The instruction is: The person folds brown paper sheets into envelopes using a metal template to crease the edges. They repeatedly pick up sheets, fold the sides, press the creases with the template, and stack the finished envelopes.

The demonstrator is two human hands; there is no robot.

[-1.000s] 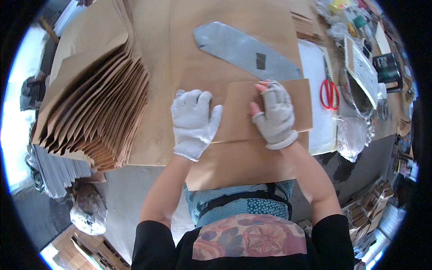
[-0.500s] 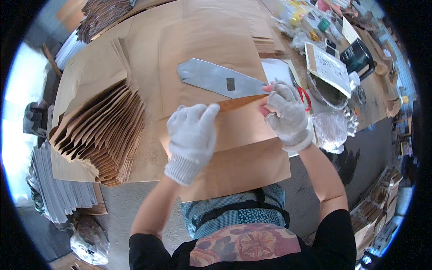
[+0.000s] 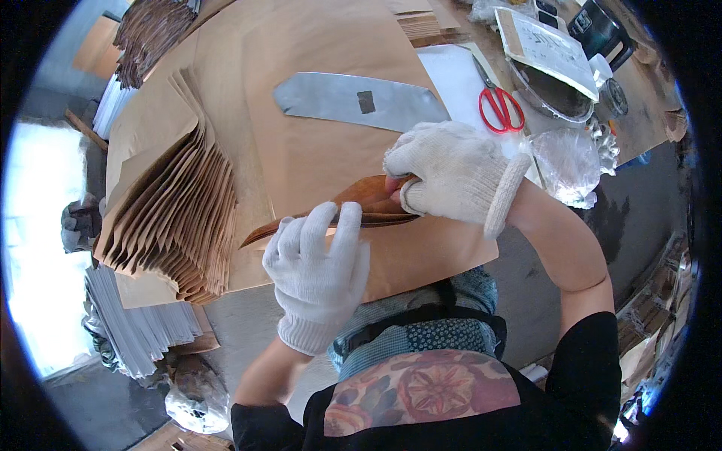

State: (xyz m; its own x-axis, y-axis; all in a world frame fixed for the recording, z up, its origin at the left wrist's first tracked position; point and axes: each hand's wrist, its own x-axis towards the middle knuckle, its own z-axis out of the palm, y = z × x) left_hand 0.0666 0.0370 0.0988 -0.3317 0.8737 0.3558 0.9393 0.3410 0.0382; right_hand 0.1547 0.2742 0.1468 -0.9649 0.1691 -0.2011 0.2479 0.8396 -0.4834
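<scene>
White knitted gloves cover both hands. My right hand (image 3: pixel 455 173) pinches the upper layer of a brown kraft paper piece (image 3: pixel 368 192), its bare fingertips showing at the fold. The paper stands partly opened, with a dark gap between its layers. Against its near edge lies my left hand (image 3: pixel 320 263), fingers stretched out and a little apart. Beyond the paper, a flat grey metal plate (image 3: pixel 406 105) with pointed ends and a small dark square rests on larger brown sheets (image 3: pixel 316 158).
To the left stands a fanned pile of folded brown paper (image 3: pixel 169 218). Red-handled scissors (image 3: pixel 500 109) lie on white paper at the right, near a tub (image 3: pixel 556 94) with a white board on top, a clear plastic bag (image 3: pixel 564 161) and a dark mug (image 3: pixel 598 30).
The brown paper has been lifted and folded open toward me. My right hand has moved left and nearer, and my left hand now lies lower against the paper. The view has shifted.
</scene>
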